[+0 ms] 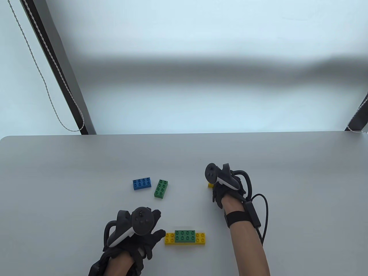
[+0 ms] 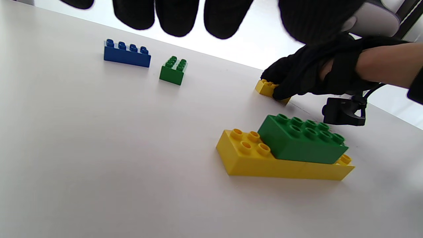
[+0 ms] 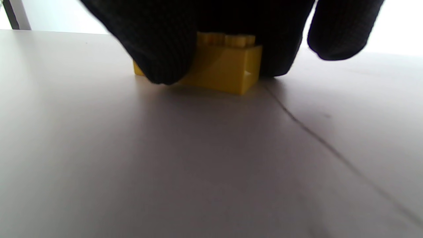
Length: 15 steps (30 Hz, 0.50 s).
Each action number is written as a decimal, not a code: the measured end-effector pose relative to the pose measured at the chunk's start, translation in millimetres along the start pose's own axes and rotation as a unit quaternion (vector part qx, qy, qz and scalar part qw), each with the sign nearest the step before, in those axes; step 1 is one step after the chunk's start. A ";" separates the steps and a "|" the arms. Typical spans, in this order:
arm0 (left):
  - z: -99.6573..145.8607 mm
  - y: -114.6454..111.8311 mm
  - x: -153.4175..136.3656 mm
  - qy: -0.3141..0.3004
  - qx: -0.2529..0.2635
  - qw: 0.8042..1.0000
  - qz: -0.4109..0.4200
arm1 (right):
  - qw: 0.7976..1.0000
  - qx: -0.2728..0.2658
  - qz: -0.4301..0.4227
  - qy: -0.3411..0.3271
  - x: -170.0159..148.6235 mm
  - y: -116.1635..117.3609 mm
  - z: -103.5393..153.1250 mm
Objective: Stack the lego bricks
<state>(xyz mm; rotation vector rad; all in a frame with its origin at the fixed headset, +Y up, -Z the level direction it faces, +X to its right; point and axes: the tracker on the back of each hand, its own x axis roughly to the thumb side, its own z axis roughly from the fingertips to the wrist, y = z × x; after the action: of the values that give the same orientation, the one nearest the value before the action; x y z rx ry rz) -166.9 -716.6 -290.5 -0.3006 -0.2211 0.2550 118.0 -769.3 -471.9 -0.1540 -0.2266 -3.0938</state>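
Note:
A long yellow brick (image 1: 200,239) lies near the front of the table with a green brick (image 1: 185,235) stacked on its middle; both also show in the left wrist view, the yellow one (image 2: 251,162) under the green one (image 2: 304,142). My left hand (image 1: 153,235) is open, its fingers spread beside the long brick's left end, holding nothing. My right hand (image 1: 217,192) grips a small yellow brick (image 1: 210,185) that sits on the table. In the right wrist view its fingers (image 3: 165,49) close around that brick (image 3: 228,66).
A loose blue brick (image 1: 142,183) and a loose green brick (image 1: 161,189) lie side by side further back on the left; they also show in the left wrist view, blue (image 2: 127,56) and green (image 2: 173,71). The table's far edge (image 1: 184,136) runs behind them.

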 end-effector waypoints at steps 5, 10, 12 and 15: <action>-0.2 0.0 -0.7 0.002 -0.001 1.000 0.001 | 1.000 -0.010 0.003 -0.006 -4.0 -3.4 5.5; -0.2 -0.1 -0.5 0.002 -0.003 1.000 0.001 | 1.000 -0.019 0.006 -0.016 -10.4 -10.8 17.4; -0.2 -0.2 -0.2 0.001 -0.003 1.000 0.001 | 0.999 -0.024 0.004 -0.022 -12.8 -14.1 24.0; -0.3 -0.8 1.7 -0.007 0.002 1.000 0.001 | 0.999 -0.030 0.000 -0.034 -16.0 -19.3 36.0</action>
<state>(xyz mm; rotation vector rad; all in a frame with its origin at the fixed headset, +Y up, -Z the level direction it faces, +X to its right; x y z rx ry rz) -165.1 -716.9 -290.2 -0.2946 -0.2337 0.2597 136.6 -744.5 -440.8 -0.2622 -0.1346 -3.1005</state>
